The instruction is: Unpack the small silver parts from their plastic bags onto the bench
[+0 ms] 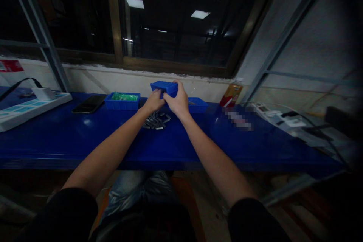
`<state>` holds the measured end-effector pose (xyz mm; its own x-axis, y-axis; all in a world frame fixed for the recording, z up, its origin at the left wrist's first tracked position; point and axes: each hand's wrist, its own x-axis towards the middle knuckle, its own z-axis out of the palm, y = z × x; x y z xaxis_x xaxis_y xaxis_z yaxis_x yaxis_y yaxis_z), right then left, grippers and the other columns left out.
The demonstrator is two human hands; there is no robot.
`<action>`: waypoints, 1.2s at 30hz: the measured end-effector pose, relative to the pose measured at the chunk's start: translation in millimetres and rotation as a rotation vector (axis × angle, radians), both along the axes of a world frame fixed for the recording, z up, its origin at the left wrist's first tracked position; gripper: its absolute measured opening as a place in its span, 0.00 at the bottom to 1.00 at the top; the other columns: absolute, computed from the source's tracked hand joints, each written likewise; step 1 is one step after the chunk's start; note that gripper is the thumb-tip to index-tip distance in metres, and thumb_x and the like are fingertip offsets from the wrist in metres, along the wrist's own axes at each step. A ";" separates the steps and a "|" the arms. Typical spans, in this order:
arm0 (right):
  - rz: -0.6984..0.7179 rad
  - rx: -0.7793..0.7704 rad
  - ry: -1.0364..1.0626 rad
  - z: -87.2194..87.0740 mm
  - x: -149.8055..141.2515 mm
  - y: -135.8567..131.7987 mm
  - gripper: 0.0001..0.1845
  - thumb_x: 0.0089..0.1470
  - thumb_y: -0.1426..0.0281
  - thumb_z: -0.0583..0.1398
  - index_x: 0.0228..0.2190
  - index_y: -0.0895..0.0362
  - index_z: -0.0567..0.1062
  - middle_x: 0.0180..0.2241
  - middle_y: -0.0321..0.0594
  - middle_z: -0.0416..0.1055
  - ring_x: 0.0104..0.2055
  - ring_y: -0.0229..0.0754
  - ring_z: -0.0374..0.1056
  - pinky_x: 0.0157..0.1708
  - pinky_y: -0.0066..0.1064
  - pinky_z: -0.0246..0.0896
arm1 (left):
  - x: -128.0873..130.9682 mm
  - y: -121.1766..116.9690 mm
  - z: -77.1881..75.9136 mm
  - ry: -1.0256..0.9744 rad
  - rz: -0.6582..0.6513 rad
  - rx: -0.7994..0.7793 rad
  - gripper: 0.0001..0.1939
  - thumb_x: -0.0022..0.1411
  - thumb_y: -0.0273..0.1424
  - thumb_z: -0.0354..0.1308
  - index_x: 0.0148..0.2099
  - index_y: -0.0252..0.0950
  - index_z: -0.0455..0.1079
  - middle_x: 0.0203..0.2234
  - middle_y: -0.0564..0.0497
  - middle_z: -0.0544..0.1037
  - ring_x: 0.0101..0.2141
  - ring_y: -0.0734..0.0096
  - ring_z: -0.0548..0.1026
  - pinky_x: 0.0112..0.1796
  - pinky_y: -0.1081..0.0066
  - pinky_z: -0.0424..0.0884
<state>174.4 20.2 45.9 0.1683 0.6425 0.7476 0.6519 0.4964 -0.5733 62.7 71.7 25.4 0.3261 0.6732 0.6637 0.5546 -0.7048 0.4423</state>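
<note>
A small blue plastic bin is held up off the table, tilted, near the wall. My right hand grips its right side, with fingers along the far edge and thumb at the near side. At the bin's near left side, my left hand has its fingers closed against the bin; the fingertips are partly hidden. What the bin holds inside cannot be seen. Below the hands, a pile of small shiny metal parts lies loose on the blue table. The parts are too small to name exactly.
Left of the pile stands a blue bin with green plastic packets, beside a dark phone. Another blue bin stands behind my right hand. A white power strip lies left; a red-and-gold carton and cables are right.
</note>
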 end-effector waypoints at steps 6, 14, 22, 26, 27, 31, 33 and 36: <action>-0.006 0.065 0.368 4.0 31.0 19.1 0.19 0.42 0.61 0.59 0.38 0.56 0.68 0.32 0.37 0.68 0.36 0.40 0.65 0.42 0.37 0.61 | 1.2 -13.3 3.9 0.301 0.115 0.091 0.24 0.60 0.43 0.48 0.49 0.29 0.67 0.52 0.39 0.66 0.56 0.54 0.57 0.55 0.57 0.54; 0.240 0.063 0.700 8.4 37.7 23.4 0.24 0.40 0.57 0.60 0.40 0.54 0.66 0.32 0.35 0.67 0.35 0.37 0.66 0.36 0.33 0.64 | 6.3 -28.7 4.3 0.411 0.059 0.210 0.26 0.59 0.46 0.49 0.55 0.36 0.62 0.49 0.41 0.65 0.50 0.55 0.62 0.50 0.54 0.57; 0.378 -0.107 0.675 10.3 31.7 17.4 0.28 0.46 0.53 0.56 0.45 0.55 0.63 0.37 0.42 0.71 0.37 0.44 0.69 0.32 0.37 0.67 | 1.5 -34.3 13.3 0.408 0.054 0.370 0.19 0.60 0.42 0.49 0.46 0.36 0.70 0.39 0.44 0.68 0.42 0.59 0.62 0.45 0.62 0.59; 0.342 -0.194 0.579 9.3 34.0 19.2 0.31 0.49 0.49 0.51 0.50 0.54 0.58 0.43 0.46 0.70 0.40 0.44 0.69 0.33 0.38 0.66 | 5.3 -39.1 10.3 0.431 0.130 0.333 0.16 0.61 0.39 0.49 0.45 0.37 0.70 0.39 0.44 0.68 0.43 0.57 0.61 0.43 0.62 0.61; 0.343 -0.225 0.568 9.1 35.3 19.7 0.32 0.50 0.50 0.51 0.51 0.54 0.57 0.44 0.46 0.69 0.40 0.44 0.69 0.33 0.38 0.66 | 6.5 -39.8 9.8 0.439 0.145 0.321 0.15 0.61 0.38 0.49 0.45 0.37 0.70 0.40 0.43 0.68 0.43 0.56 0.61 0.42 0.62 0.61; 0.326 -0.358 0.534 8.2 41.8 21.1 0.33 0.49 0.52 0.54 0.53 0.52 0.54 0.43 0.44 0.70 0.36 0.43 0.69 0.33 0.39 0.65 | 9.9 -37.4 10.4 0.480 0.171 0.287 0.15 0.62 0.36 0.48 0.46 0.37 0.70 0.40 0.43 0.68 0.44 0.56 0.62 0.40 0.64 0.63; 0.228 -0.347 0.457 6.7 45.2 22.9 0.35 0.48 0.51 0.55 0.54 0.53 0.55 0.42 0.44 0.70 0.36 0.43 0.69 0.34 0.38 0.64 | 8.9 -33.0 10.9 0.495 0.196 0.274 0.16 0.62 0.38 0.48 0.45 0.36 0.70 0.40 0.43 0.69 0.44 0.57 0.63 0.40 0.64 0.63; 0.006 -0.260 0.213 0.9 50.5 28.6 0.33 0.48 0.50 0.53 0.51 0.57 0.62 0.40 0.45 0.70 0.38 0.44 0.68 0.38 0.37 0.61 | 3.5 -23.6 8.5 0.494 0.265 0.228 0.17 0.62 0.40 0.46 0.45 0.36 0.69 0.39 0.42 0.71 0.43 0.57 0.65 0.40 0.64 0.64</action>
